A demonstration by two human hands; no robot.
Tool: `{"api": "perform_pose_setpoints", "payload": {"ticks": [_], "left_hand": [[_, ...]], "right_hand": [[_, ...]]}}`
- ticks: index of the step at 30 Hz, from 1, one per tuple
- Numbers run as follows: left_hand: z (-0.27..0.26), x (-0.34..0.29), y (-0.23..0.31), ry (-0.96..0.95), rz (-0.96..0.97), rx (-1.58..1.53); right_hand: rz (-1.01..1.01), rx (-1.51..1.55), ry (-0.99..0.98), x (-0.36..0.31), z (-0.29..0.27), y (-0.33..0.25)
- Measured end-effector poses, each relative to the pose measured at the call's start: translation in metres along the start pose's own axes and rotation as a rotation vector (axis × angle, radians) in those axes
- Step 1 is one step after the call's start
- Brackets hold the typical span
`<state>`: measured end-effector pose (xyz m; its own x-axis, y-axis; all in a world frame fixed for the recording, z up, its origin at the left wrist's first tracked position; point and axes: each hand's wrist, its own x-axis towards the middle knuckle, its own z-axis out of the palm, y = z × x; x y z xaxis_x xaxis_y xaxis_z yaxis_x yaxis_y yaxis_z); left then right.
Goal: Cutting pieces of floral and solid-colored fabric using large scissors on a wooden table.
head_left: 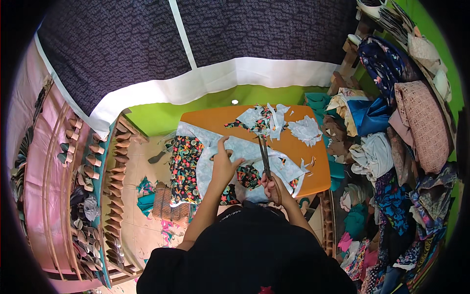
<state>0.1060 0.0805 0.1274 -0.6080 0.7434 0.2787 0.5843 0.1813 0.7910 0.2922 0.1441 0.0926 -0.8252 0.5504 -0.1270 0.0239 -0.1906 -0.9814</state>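
My right hand [275, 189] is closed around the handles of a pair of large dark scissors [265, 159], their blades pointing away from me and close together. Under them lies a wide cloth [208, 142], pale grey-white on one face, with a black, colourful print on the folded-over part [186, 159] at the left. My left hand [223, 164] is over the pale face, thumb and forefinger spread apart, nothing seen between them. Past the scissor tips is a heap of printed and pale offcuts [264, 120], beside a pile of pale scraps [305, 130].
The cloth lies on an orange table [313, 169] and hangs over its left edge. Wooden racks of shoe lasts [115, 191] stand at left. Heaped fabrics [377, 157] fill the right side. A dark patterned curtain [264, 34] hangs beyond; scraps [169, 230] litter the floor.
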Motion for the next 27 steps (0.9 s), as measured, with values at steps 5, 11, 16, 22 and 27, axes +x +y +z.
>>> {"api": "perform_pose_setpoints", "payload": {"ticks": [5,11,16,22,27], "left_hand": [[0.001,-0.003,0.011,-0.192,-0.111,-0.429],[0.002,-0.014,0.028,-0.310,-0.002,-0.451],[0.000,-0.015,0.033,-0.414,-0.078,-0.399],[0.022,-0.020,0.015,-0.285,-0.453,-0.903],[0.017,-0.015,0.020,-0.226,-0.409,-0.897]], "right_hand": [[-0.134,0.111,0.078,0.009,0.000,-0.004],[-0.232,0.145,0.425,0.031,0.005,-0.022],[-0.191,0.148,0.504,0.032,0.004,-0.030],[-0.189,0.155,0.374,0.031,0.005,-0.029],[-0.134,0.125,0.336,0.028,0.002,-0.028]]}}
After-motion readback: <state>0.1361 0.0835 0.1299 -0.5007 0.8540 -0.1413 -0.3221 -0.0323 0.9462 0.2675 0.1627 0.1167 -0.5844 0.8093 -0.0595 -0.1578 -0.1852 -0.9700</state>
